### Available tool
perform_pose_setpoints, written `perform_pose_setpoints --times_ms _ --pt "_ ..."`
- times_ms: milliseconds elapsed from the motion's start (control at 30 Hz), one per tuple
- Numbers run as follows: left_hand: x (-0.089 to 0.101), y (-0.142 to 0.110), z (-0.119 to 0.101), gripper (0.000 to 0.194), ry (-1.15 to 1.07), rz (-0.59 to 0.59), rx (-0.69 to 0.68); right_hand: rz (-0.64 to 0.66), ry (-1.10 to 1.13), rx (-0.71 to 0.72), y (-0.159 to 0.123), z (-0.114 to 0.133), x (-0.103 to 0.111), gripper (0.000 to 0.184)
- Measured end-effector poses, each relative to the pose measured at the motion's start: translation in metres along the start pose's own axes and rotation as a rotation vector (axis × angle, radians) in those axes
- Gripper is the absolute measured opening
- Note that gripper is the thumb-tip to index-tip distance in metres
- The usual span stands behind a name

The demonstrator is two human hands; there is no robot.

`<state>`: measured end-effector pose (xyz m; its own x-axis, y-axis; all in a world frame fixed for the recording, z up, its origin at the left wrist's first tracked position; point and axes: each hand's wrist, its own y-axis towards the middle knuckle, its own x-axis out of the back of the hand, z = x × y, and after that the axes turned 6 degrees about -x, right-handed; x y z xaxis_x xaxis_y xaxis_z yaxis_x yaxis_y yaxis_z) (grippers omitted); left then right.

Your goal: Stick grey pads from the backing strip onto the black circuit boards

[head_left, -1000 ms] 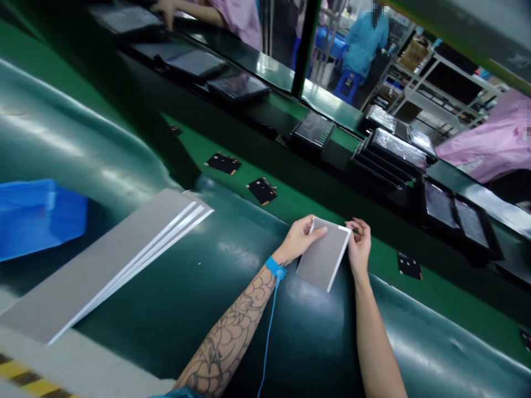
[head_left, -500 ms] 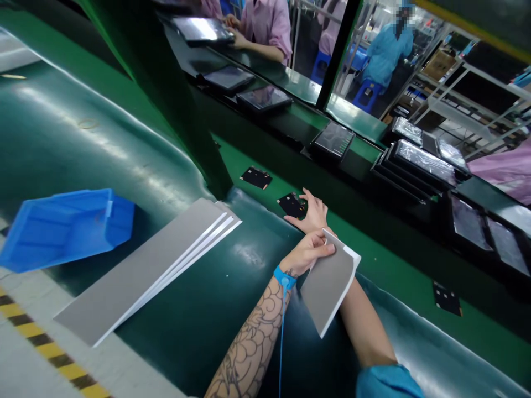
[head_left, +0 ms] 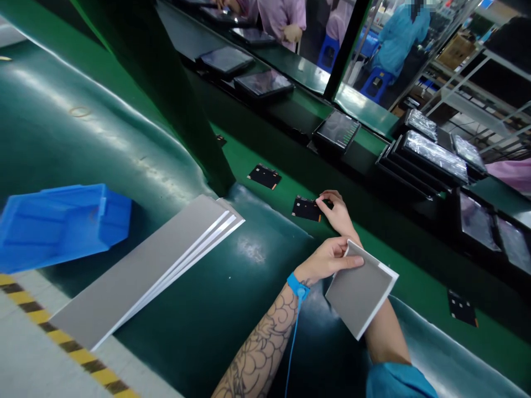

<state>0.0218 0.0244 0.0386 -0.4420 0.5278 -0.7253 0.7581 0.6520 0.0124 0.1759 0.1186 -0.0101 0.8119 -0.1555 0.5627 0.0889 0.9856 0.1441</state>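
Note:
My left hand (head_left: 327, 260) grips a grey sheet with white edges (head_left: 360, 290), thumb on top and fingers beneath. The sheet hangs over my right forearm. Farther out, my right hand (head_left: 338, 213) pinches at the right-hand corner of a black circuit board (head_left: 306, 209), which lies on the green strip. Its thumb and index fingertips are close together there; the other fingers are curled and partly hidden. A blue wrist strap (head_left: 297, 286) with a cord is on my left wrist.
A stack of long grey sheets (head_left: 145, 265) lies left, beside a blue bin (head_left: 62, 221). More circuit boards (head_left: 264, 176) rest along the strip. A dark green post (head_left: 178, 105) rises near them. Flat screen units (head_left: 336, 131) line the far ledge; people sit beyond.
My right hand has drawn its thumb and index finger together and shifted to the board's right corner. The board has turned slightly. The left hand still holds the sheet, and the view has shifted.

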Motion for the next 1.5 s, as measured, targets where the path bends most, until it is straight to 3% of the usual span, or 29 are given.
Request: perform_pose_setpoints --times_ms 267,633,733,833,933,1000,1100,1233,1500 --pt "0.001 0.002 0.003 0.051 -0.006 0.011 -0.022 0.101 -0.063 -0.045 0.003 -0.016 0.013 0.045" --pt "-0.001 0.002 -0.003 0.049 0.058 0.017 -0.031 0.114 -0.138 -0.026 -0.01 -0.016 0.021 0.03" --pt "0.0 0.002 -0.003 0.049 0.073 0.009 -0.036 -0.028 -0.093 -0.04 -0.014 -0.012 0.018 0.033" --pt "0.005 0.003 0.0 0.048 0.111 -0.022 -0.061 -0.255 0.107 -0.134 -0.023 -0.011 0.023 0.041" --pt "0.015 0.004 0.002 0.044 0.209 -0.087 -0.119 -0.468 0.307 -0.209 -0.038 -0.013 0.041 0.038" --pt "0.022 0.004 0.002 0.037 0.374 -0.185 -0.198 -0.505 0.368 -0.208 -0.053 -0.012 0.056 0.035" --pt "0.03 0.003 0.0 0.025 0.696 -0.363 -0.33 -0.341 0.335 -0.178 -0.077 0.0 0.073 0.028" --pt "0.034 0.003 -0.002 0.018 0.912 -0.45 -0.422 -0.086 0.228 -0.103 -0.094 0.02 0.081 0.026" --pt "0.04 0.004 0.004 0.018 1.027 -0.494 -0.463 -0.021 0.094 -0.004 -0.094 0.033 0.087 0.021"
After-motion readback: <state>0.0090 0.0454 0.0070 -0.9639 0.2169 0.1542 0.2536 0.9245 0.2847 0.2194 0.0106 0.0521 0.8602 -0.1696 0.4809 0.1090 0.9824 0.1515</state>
